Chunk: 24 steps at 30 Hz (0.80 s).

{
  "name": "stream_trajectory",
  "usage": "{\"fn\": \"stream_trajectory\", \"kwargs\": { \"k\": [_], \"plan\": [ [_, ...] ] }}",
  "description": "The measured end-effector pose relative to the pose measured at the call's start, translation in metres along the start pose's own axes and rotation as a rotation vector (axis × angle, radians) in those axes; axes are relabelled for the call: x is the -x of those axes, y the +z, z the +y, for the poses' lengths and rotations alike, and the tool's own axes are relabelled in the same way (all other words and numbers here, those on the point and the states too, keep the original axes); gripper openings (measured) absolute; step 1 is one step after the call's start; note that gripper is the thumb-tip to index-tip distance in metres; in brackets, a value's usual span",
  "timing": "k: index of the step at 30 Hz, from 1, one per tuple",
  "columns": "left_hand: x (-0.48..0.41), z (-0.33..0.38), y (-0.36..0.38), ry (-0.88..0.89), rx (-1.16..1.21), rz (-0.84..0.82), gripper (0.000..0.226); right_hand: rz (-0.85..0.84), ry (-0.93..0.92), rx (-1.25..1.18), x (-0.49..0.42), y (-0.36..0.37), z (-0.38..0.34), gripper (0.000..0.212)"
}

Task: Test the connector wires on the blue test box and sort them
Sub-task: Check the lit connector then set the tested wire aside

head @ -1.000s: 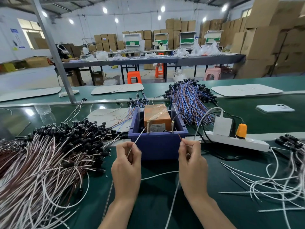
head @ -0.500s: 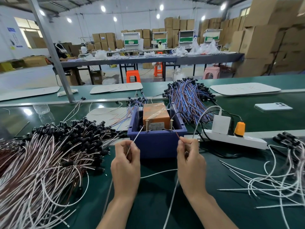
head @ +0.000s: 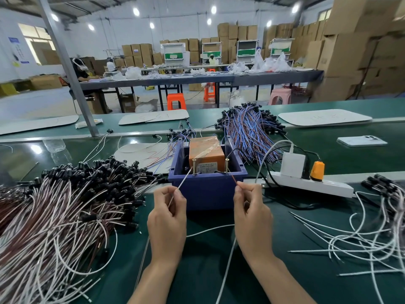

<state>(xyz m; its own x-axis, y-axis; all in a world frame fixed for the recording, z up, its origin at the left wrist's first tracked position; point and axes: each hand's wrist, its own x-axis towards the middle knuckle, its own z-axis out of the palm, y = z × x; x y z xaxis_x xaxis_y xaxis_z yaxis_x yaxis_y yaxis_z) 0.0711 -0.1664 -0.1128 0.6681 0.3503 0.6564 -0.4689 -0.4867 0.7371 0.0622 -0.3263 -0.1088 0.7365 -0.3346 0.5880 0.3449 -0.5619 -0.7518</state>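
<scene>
Forearms reach forward side by side; left hand pinches a white wire, right hand a reddish wire.

The hall has white walls, round ceiling lamps and a bright window at the left. Orange stools and a pink stool stand by a long grey table; cardboard boxes are stacked high behind.

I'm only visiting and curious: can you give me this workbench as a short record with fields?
left grip: pinches white wire, tip at left brass post
right grip: pinches reddish wire, tip near right brass post, contact unclear
blue test box: orange unit inside
left pile: white and brown wires, black connectors
right pile: loose white wires
power strip: white, right of box
</scene>
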Motion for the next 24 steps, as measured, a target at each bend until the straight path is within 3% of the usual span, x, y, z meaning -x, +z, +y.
{"fn": "stream_trajectory", "kwargs": {
  "k": [9,24],
  "plan": [
    [0.0006,-0.0006,0.001,-0.006,-0.018,-0.004,0.012,0.021,-0.031,0.042,0.0003,0.0011,0.0025,0.017],
    [0.0004,0.0014,0.0002,0.029,-0.022,0.002,0.01,-0.011,-0.035,0.044,0.0015,0.0022,0.0068,0.017]
  ]
}}
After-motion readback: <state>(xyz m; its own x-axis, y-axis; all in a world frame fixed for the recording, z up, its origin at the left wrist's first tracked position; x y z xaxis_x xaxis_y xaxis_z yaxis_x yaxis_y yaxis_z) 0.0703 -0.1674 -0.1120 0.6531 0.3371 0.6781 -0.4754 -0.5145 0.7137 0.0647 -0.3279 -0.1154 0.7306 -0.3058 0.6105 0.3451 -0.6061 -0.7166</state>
